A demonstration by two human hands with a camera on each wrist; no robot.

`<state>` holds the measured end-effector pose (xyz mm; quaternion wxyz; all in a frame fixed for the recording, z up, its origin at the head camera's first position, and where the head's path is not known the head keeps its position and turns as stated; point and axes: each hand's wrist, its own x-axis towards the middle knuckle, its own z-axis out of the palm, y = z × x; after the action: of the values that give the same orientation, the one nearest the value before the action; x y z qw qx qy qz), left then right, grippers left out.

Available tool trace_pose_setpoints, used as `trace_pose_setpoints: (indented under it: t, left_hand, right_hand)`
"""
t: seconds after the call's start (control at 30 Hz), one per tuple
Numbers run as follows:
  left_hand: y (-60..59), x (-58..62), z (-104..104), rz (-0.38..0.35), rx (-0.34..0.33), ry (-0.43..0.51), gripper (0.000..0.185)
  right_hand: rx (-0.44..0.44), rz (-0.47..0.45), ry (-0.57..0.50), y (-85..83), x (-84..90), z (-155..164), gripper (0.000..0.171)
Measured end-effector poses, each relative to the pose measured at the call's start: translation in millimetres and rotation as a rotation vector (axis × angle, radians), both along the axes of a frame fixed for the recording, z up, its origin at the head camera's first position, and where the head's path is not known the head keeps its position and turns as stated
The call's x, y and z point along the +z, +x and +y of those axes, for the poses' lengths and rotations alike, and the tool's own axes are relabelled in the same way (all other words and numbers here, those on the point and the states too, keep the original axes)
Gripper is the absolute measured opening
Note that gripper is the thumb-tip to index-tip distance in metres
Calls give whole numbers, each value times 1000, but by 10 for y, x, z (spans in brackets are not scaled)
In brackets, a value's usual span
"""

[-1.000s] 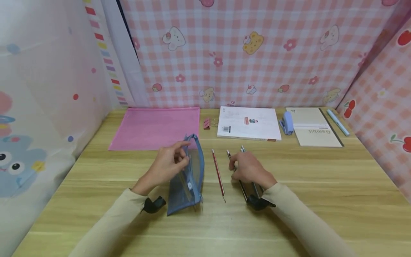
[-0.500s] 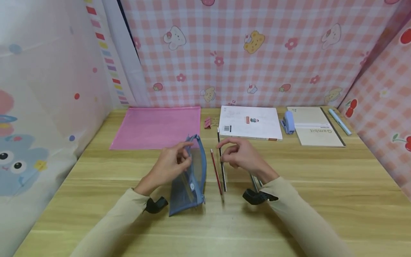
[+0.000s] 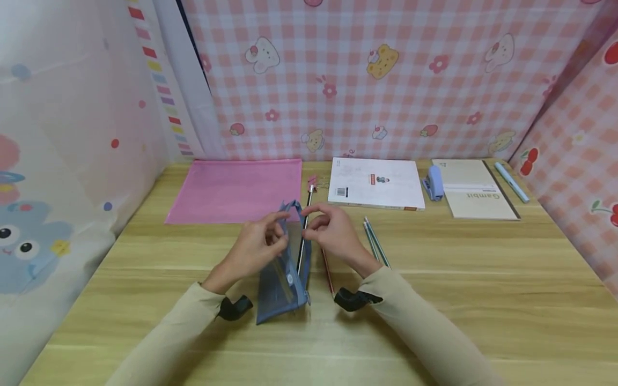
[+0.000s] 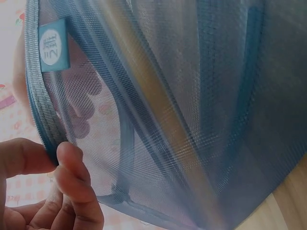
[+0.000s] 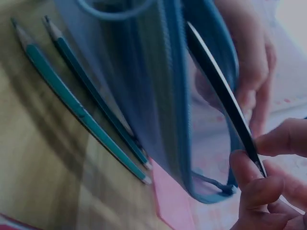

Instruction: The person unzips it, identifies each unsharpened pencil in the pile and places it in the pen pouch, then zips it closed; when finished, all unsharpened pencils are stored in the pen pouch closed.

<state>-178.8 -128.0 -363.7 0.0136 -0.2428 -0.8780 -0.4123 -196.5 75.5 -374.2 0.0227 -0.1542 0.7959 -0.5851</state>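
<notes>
My left hand (image 3: 255, 246) pinches the zippered edge of a blue mesh pencil case (image 3: 277, 289), which stands tilted with its mouth open. Through the mesh in the left wrist view a yellowish stick-like thing (image 4: 148, 91) shows inside. Between the thumb and fingertips of my right hand (image 3: 333, 228) is a black pencil (image 5: 216, 86), its lower end within the case's opening. A red pencil (image 3: 327, 271) lies on the table under the right hand, partly hidden. Two green pencils (image 5: 72, 105) lie side by side to the right.
Along the back of the wooden table (image 3: 458, 300) lie a pink folder (image 3: 241, 187), a pink binder clip (image 3: 312, 181), a white book (image 3: 376, 185), a purple stapler (image 3: 433, 182), a beige notebook (image 3: 475, 190) and a light blue pen-like stick (image 3: 512, 182).
My right hand picked up the black pencil from beside the green ones and carried it left, over the red pencil, into the case's mouth. The left hand kept its hold.
</notes>
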Motion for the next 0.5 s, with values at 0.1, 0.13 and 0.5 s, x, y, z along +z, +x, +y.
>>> trace_pose_setpoints:
  t: [0.1,0.13,0.5]
  left_hand:
    - [3,11,-1,4,-4,0,49]
    - [5,15,-1,2,-5,4,49]
    - [26,21,12,13,-1,16,48]
  right_hand:
    - [39,31,84,38,-7,-46,36]
    - [57,34,106,48,-11,-59,36]
    - [222,29,322,110,20,-99,34]
